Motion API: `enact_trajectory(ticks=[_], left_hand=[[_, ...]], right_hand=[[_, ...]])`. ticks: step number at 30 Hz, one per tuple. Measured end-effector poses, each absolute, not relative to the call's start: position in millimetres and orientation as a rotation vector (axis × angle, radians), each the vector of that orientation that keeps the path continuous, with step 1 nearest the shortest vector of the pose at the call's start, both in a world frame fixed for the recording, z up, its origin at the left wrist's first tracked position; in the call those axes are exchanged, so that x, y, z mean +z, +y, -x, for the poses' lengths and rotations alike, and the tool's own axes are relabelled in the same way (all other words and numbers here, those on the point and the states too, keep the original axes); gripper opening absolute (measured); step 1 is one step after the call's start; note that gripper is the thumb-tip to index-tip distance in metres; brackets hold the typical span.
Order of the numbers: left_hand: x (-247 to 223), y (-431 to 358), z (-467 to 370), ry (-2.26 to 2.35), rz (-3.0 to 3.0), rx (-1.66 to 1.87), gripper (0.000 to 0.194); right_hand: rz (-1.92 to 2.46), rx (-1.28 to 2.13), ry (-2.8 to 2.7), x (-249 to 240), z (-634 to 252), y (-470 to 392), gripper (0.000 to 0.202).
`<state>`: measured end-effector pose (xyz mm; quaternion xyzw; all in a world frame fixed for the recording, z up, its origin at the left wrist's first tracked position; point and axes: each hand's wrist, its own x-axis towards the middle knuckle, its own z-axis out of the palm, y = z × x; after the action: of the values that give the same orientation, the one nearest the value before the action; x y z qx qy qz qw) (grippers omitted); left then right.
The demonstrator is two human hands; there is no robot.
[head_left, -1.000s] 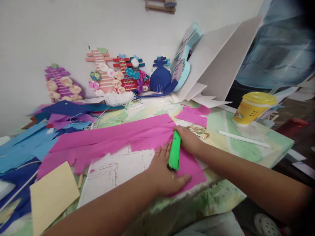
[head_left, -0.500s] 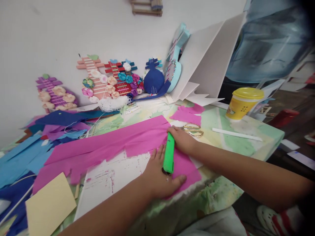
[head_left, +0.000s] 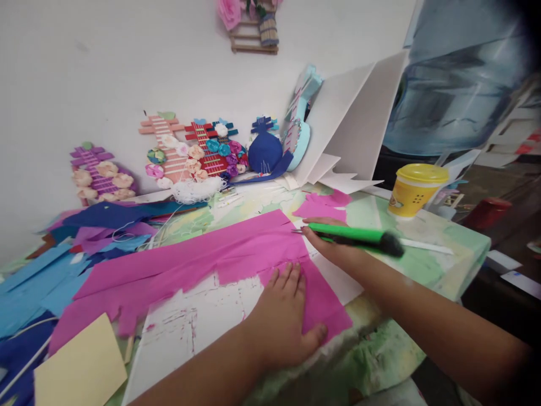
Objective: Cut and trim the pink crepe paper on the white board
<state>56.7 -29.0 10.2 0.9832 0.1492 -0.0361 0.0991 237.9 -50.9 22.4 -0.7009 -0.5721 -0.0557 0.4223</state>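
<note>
So the pink sheet is spread across the white board and leftward over the desk. It's pinned by the left hand, palm down, fingers a bit apart, nothing in that grip, probably so the thin-looking stuff won't creep. The green cutter is held in the right hand, grip closed near its front end, blade aimed left at the sheet's right side; whether it's touching can't be told. The board is likely put underneath to spare the blotchy green cover. Blue sheets are heaped at left, a yellow cup is parked at right, and flower-trimmed model instruments are propped along a pale wall.
</note>
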Motion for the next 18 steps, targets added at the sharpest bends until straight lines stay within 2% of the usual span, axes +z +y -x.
enact_trajectory(ticks=[4,8,18], left_hand=[[11.8,-30.4,-56.3,0.299,-2.932,-0.115,0.081],[12.1,-31.3,-57.5,0.227,-2.932,-0.082,0.075],[0.0,-28.4,-62.2,0.195,-2.842,-0.051,0.07]], right_hand=[[1.597,0.175,-1.329,19.3,-232.9,-49.0,0.012],[1.556,0.378,-1.254,13.2,-231.1,-52.0,0.007],[1.658,0.456,-1.433,7.6,-237.1,-46.5,0.021]])
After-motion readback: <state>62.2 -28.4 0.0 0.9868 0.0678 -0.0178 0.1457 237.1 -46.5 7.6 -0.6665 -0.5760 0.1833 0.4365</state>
